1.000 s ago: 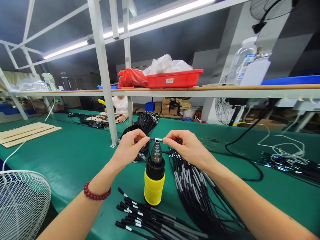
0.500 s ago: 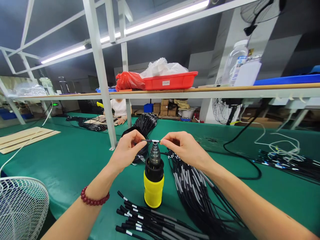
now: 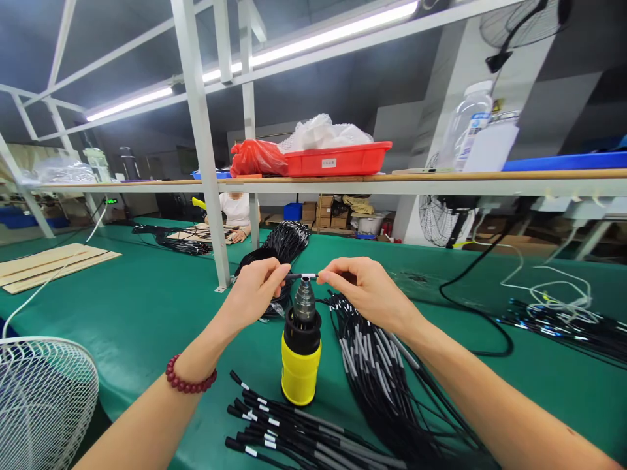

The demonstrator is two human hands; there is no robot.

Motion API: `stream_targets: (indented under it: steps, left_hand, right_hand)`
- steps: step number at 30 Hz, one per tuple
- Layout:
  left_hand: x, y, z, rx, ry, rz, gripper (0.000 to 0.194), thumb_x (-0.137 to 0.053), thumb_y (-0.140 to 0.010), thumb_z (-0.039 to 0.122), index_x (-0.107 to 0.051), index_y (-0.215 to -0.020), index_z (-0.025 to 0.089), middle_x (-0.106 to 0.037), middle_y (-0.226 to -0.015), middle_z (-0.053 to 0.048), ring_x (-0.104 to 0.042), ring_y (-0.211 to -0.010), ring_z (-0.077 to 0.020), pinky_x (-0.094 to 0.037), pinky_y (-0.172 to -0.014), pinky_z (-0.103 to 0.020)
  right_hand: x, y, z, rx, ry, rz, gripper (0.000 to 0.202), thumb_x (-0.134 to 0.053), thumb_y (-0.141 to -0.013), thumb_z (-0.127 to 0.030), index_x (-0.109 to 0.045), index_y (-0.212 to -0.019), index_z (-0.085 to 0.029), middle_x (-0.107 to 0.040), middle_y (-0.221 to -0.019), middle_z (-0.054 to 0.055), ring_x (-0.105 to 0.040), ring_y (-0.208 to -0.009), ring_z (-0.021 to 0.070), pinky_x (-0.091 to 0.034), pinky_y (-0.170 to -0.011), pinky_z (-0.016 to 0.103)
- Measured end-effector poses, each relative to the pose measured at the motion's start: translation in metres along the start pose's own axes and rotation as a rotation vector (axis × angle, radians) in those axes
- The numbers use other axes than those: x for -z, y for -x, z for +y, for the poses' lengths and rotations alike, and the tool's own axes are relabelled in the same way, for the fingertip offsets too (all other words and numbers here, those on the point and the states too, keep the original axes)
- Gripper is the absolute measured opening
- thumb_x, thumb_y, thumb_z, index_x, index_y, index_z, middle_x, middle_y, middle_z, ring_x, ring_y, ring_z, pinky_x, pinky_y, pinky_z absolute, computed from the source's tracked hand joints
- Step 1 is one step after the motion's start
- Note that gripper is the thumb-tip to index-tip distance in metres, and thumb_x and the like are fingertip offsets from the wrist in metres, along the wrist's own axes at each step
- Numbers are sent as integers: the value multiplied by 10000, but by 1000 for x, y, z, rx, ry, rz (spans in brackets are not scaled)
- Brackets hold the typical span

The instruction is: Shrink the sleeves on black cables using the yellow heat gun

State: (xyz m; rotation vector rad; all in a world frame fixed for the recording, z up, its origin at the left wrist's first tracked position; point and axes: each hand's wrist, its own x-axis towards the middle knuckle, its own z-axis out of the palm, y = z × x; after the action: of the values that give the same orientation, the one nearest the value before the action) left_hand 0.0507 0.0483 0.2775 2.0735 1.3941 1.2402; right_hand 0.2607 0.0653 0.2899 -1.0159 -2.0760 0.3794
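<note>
Between them, my left hand [image 3: 262, 287] and my right hand [image 3: 360, 284] pinch a black cable [image 3: 292, 277] with a white sleeve on it. The cable is stretched level just over the nozzle of a yellow and black heat gun [image 3: 301, 365], which stands upright, nozzle up. My left fingers close on the cable's left part, my right fingertips on its right end. In front of the heat gun lie several black cables [image 3: 264, 421] with white sleeves. A larger bundle of black cables with grey sleeves [image 3: 377, 365] spreads below my right hand.
Behind my hands, more black cable coils [image 3: 287, 241] lie beside a white post [image 3: 203, 143]. A shelf above carries a red tray [image 3: 337, 160] and bottles [image 3: 470, 124]. A white fan [image 3: 46, 398] stands at left. Across the table sits a person [image 3: 238, 212].
My left hand has turned slightly, its fingers now curled more over the cable. The view has shifted a little; the cable stays over the nozzle.
</note>
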Motion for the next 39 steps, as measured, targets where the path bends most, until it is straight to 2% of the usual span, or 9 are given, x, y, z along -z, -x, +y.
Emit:
stream_targets:
  steps: [5,10,13,20,24,29,31,34,39]
  left_hand:
    - [0,1,0,19,73,15,314,-504,-934,439,-515,-725,205,-598,-664,24,-483,-603,-125,-329,-587,-264]
    - [1,1,0,15,26,-60,479,-363,-985,487,-535,-647,194,-570,-599,12,-464,-557,-121,-316,-570,-271]
    - [0,0,0,21,10,-86,533,-351,-987,515,-537,-608,191,-536,-552,18,-457,-532,-118,-307,-557,-273]
    - [-1,-3,0,13,66,-38,355,-488,-924,458,-519,-683,199,-536,-631,32,-456,-604,-122,-328,-597,-277]
    - [0,-2,1,8,94,-28,277,-535,-892,424,-531,-730,199,-550,-685,29,-472,-659,-132,-344,-610,-278]
    - [0,-2,-1,-32,98,-4,227,-565,-882,394,-519,-770,202,-511,-714,44,-427,-672,-123,-327,-608,-266]
    - [0,-2,-1,-31,102,-20,256,-533,-908,415,-514,-765,203,-529,-708,42,-441,-660,-121,-326,-608,-264]
    - [-1,-3,-1,-17,63,-35,413,-413,-966,488,-496,-681,202,-544,-629,32,-444,-582,-117,-309,-578,-269]
    - [-1,-4,-3,23,-15,-38,565,-356,-965,588,-457,-562,205,-457,-486,38,-397,-480,-112,-278,-525,-274]
  right_hand:
    - [-1,0,0,7,-17,20,302,-545,-876,-376,-715,-742,-166,-655,-667,16,-482,-601,144,-331,-570,289]
    - [-1,1,-2,21,-30,26,278,-554,-870,-355,-705,-731,-167,-660,-676,14,-497,-615,145,-345,-583,292]
    - [0,1,-2,16,-18,28,277,-560,-868,-354,-710,-726,-170,-657,-666,10,-485,-600,140,-334,-567,291]
    - [1,-2,-1,5,-16,24,236,-581,-852,-332,-717,-737,-176,-691,-711,18,-532,-639,153,-363,-586,291]
    - [1,-3,2,2,-40,24,223,-589,-843,-329,-708,-737,-171,-667,-676,9,-502,-609,140,-356,-572,280]
    - [3,-2,5,-42,-42,-76,326,-522,-899,-392,-715,-761,-169,-615,-639,5,-512,-573,136,-339,-526,265]
    - [4,-1,4,-83,-53,-108,333,-501,-909,-378,-712,-764,-166,-596,-613,1,-552,-556,139,-368,-523,258]
    - [4,1,-1,-96,-49,-80,303,-504,-902,-341,-700,-752,-165,-576,-569,-10,-562,-515,136,-398,-520,250]
    - [3,1,-2,-59,-34,-36,274,-540,-888,-318,-706,-729,-168,-611,-579,-1,-542,-499,132,-401,-509,251]
